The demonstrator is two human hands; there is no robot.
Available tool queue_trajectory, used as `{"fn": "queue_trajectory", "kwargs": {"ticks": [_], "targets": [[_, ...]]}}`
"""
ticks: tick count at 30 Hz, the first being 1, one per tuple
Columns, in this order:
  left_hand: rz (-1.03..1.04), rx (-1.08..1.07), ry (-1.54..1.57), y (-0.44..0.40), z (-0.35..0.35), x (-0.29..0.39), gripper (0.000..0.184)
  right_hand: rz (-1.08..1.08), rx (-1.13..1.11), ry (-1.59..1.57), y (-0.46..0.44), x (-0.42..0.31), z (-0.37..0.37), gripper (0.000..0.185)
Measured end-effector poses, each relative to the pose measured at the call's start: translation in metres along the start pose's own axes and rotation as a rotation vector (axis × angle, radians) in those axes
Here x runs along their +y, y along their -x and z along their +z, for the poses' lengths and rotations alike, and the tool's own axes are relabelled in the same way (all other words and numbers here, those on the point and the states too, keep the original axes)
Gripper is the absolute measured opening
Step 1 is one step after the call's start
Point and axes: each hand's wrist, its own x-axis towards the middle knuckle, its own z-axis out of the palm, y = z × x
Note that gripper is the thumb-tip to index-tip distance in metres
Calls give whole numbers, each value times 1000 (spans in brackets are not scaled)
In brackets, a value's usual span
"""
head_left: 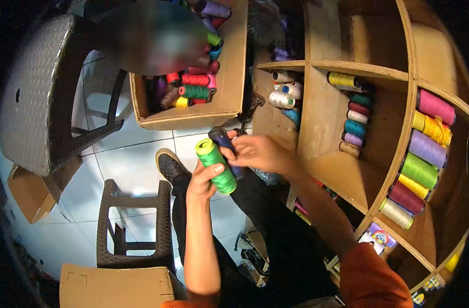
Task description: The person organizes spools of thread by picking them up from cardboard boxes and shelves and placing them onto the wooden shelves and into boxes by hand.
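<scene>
The left forearm point(202, 251) is rising almost vertically from the lower edge, and the left hand point(199, 180) is gripping the green spool point(222, 178) around its body. The thumb is lying across the front of the thread; the other fingers are mostly hidden behind. The green spool is standing at a tilt above the person's legs, its pale upper end leaning leftward in the view.

The right forearm point(316, 203) is reaching in diagonally from the lower right, out of an orange sleeve point(373, 280). The right hand point(257, 153) is bending inward, slightly blurred, with its fingers curling and pinching the dark spool point(220, 137). That spool is also tilting and is sitting just beside the green one; whether the two are touching cannot be told.

Both hands are working close together. Beyond them, a carton point(193, 121) is holding spools of mixed colours. To the right, a shelf point(332, 197) is bearing further spools in its compartments. A stool point(163, 226) is standing on the tiled floor point(134, 167) to the left of the legs.
</scene>
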Motion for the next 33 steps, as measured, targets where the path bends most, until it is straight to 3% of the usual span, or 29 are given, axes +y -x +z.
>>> {"fn": "queue_trajectory", "kwargs": {"ticks": [2,5,6,10,12,15,18,20,22,24,27,30,32,33], "targets": [[-34,18,-70,2,2,2,57,6,-97,-76,-5,21,5,33],[-38,-41,-32,4,-1,-2,52,-3,-22,-158,10,9,-5,27],[111,-68,-112,-3,-6,-5,47,-14,117,-258,18,10,-12,24],[128,5,24,-4,-1,6,30,-39,767,-328,60,46,-82,14],[90,49,41,-4,-4,9,27,-228,981,-440,78,32,-111,13],[138,221,-92,-4,-1,8,32,-261,917,-411,96,8,-125,16],[164,291,-203,1,6,6,30,-293,777,-544,107,25,-128,42],[180,314,-218,20,16,6,26,-320,691,-621,104,-24,-88,55],[244,449,-331,42,35,14,25,-299,403,-707,120,-56,-73,58],[263,483,-549,64,76,40,22,-305,378,-779,138,-97,-54,57],[540,283,-646,75,175,80,26,-378,332,-814,175,-161,-38,55],[705,25,-863,83,281,118,47,-483,213,-857,220,-227,-31,50],[695,-105,-840,90,346,132,53,-515,162,-862,258,-270,-27,49],[552,-127,-727,96,374,136,55,-535,140,-843,276,-291,-26,49]]}}
